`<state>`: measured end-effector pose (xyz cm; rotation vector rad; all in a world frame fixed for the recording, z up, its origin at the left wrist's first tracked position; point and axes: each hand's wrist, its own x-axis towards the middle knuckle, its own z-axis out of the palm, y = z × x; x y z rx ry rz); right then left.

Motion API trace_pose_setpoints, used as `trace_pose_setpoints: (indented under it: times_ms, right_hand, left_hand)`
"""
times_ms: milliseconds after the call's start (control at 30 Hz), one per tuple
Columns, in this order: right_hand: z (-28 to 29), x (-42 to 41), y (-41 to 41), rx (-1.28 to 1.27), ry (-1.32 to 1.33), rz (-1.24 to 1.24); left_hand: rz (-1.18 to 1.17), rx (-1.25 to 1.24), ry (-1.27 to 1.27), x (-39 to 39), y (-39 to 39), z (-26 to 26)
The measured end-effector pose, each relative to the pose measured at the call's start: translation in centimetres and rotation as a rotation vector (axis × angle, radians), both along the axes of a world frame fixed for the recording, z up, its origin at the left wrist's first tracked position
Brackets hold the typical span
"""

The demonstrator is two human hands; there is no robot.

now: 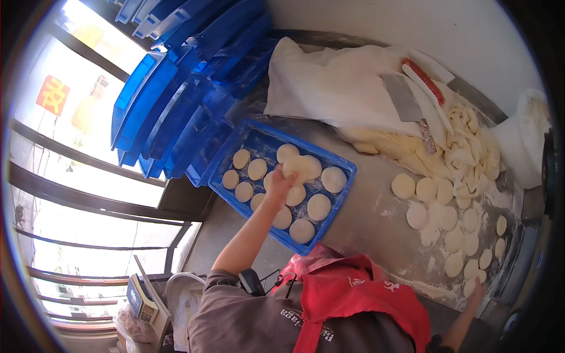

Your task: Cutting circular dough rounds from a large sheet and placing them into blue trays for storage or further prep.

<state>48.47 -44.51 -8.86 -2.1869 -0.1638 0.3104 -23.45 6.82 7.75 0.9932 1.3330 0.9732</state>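
My left hand (283, 181) is over the blue plastic tray (282, 238), gripping a round flat piece of dough (296, 167) that looks slightly blurred. Several floured dough rounds (319, 207) lie in rows in that tray. At the lower right, my right hand (477, 289) reaches to the dough rounds (453, 264) at the near edge of the metal worktop (366, 220); its fingers touch one round, and whether they grip it is hard to see. More rounds lie on the floured metal there, in loose rows.
Stacked blue trays (176, 101) rise at the upper left beside a barred window. Behind the worktop, white cloth (335, 84) partly covers a dough mass (393, 148). A cleaver (402, 97) rests on the cloth, near a dough heap (472, 154). A white sack (518, 141) stands at right.
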Motion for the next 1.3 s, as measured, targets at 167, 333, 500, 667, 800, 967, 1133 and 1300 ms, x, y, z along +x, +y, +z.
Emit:
trace_pose_setpoints:
  times_ms: [167,333,500,667,800,967,1133,1300]
  right_hand:
    - [5.9,4.0,-9.4,0.320,0.042,0.033]
    - [12.3,-6.2,6.1,0.639,0.417,0.074]
    - [21.6,-23.8,24.2,0.596,0.711,0.303]
    - [22.8,-44.8,43.1,0.288,0.917,0.699]
    - [22.0,-58.2,54.2,0.262,1.282,0.968]
    - [17.1,-63.9,60.5,0.183,1.261,0.850]
    - [15.2,-62.4,59.2,0.197,1.605,0.626]
    - [15.7,-59.6,55.4,0.331,1.655,0.630]
  left_hand:
    - [0.138,0.209,0.440,-8.8,9.9,-6.5]
    - [0.158,0.161,0.445,-16.5,14.9,-4.5]
    - [-0.224,0.355,1.150,-15.4,18.0,-7.5]
    - [-0.204,0.310,1.090,-14.9,17.7,-5.5]
    - [-0.223,0.258,1.105,-16.2,17.3,-5.1]
    - [-0.420,0.417,1.116,-16.4,15.7,-4.8]
    - [-0.337,0.451,0.854,-15.7,13.8,-5.7]
    - [-0.265,0.405,0.564,-15.1,15.1,-6.1]
